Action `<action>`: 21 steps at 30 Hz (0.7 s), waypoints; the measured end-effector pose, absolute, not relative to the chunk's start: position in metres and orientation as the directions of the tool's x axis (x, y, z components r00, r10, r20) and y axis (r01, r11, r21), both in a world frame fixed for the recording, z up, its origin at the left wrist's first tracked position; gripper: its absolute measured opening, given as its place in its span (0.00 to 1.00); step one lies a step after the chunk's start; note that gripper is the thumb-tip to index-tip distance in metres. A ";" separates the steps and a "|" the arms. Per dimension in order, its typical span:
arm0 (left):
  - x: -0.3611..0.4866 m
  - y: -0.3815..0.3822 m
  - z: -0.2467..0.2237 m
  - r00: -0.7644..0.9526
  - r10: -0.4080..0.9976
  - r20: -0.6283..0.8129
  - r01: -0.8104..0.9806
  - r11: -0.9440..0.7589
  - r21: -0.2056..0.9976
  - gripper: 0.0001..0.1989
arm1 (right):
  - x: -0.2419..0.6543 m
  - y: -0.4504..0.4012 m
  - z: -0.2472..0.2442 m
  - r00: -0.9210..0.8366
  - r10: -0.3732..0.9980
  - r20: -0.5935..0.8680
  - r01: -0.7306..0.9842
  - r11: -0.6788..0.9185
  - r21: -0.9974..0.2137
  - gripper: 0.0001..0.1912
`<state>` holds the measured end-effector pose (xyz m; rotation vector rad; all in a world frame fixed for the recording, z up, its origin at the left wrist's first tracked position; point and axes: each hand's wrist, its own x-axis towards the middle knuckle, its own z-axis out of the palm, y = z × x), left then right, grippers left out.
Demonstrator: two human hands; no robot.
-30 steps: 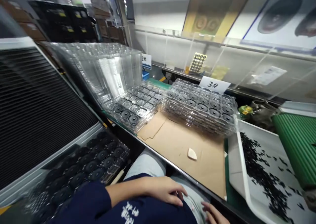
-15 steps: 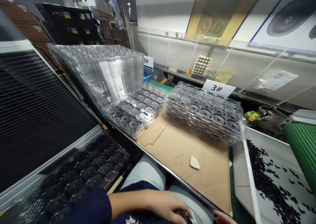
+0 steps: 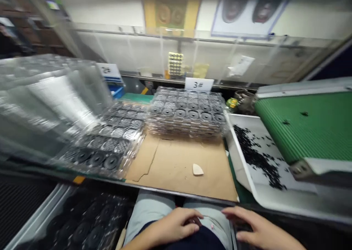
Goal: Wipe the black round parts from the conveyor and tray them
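Cardboard (image 3: pixel 162 176) bearing a pale wedge (image 3: pixel 197 169) lies before us, our left hand (image 3: pixel 178 222) loosely open, fingers curved, above our lap (image 3: pixel 152 207), our right hand (image 3: pixel 254 226) spread nearby.

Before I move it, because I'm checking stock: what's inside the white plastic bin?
The white plastic bin holds many small, loose black pieces, densest toward its left side. The green ribbed belt hides part of its right side; what lies there can't be seen.

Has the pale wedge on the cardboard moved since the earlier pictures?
No: judged against the cardboard, the pale wedge lies in the same spot, right of the dark line.
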<state>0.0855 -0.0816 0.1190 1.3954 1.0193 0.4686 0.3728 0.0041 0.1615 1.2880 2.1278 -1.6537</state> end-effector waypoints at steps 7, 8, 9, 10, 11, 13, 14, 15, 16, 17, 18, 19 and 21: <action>0.079 -0.081 0.090 0.538 0.749 -0.386 0.323 0.239 0.916 0.21 | 0.354 0.029 0.284 -0.738 0.550 -0.391 0.652 0.431 -0.624 0.22; 0.077 -0.080 0.084 0.542 0.745 -0.387 0.327 0.238 0.915 0.22 | 0.355 0.036 0.299 -0.746 0.579 -0.329 0.639 0.482 -0.599 0.20; 0.076 -0.078 0.079 0.543 0.743 -0.390 0.327 0.241 0.914 0.23 | 0.356 0.045 0.312 -0.745 0.609 -0.274 0.639 0.530 -0.558 0.20; 0.074 -0.075 0.074 0.541 0.745 -0.392 0.320 0.248 0.914 0.24 | 0.358 0.057 0.324 -0.734 0.641 -0.225 0.652 0.573 -0.496 0.19; 0.072 -0.072 0.071 0.530 0.751 -0.393 0.307 0.262 0.915 0.25 | 0.361 0.071 0.334 -0.710 0.679 -0.185 0.684 0.605 -0.407 0.19; 0.069 -0.066 0.065 0.498 0.770 -0.398 0.268 0.300 0.916 0.28 | 0.372 0.108 0.348 -0.609 0.780 -0.144 0.792 0.591 -0.153 0.19; 0.066 -0.063 0.062 0.478 0.781 -0.401 0.248 0.318 0.915 0.28 | 0.380 0.129 0.353 -0.533 0.836 -0.131 0.843 0.538 -0.001 0.20; 0.063 -0.060 0.058 0.450 0.796 -0.406 0.229 0.337 0.913 0.29 | 0.390 0.152 0.357 -0.442 0.889 -0.120 0.878 0.456 0.149 0.20; 0.060 -0.057 0.055 0.408 0.814 -0.413 0.207 0.358 0.911 0.29 | 0.403 0.175 0.361 -0.350 0.930 -0.107 0.889 0.366 0.276 0.21; 0.056 -0.055 0.051 0.356 0.833 -0.423 0.184 0.381 0.906 0.29 | 0.417 0.197 0.364 -0.258 0.962 -0.091 0.890 0.273 0.366 0.22; 0.053 -0.054 0.046 0.292 0.852 -0.434 0.156 0.405 0.901 0.30 | 0.432 0.217 0.368 -0.162 0.984 -0.071 0.891 0.176 0.419 0.23; 0.049 -0.054 0.041 0.213 0.869 -0.447 0.121 0.430 0.895 0.31 | 0.448 0.235 0.372 -0.069 0.996 -0.055 0.896 0.086 0.436 0.24; 0.042 -0.055 0.032 0.037 0.869 -0.493 0.025 0.492 0.870 0.32 | 0.478 0.262 0.381 0.077 0.997 -0.027 0.906 -0.059 0.418 0.24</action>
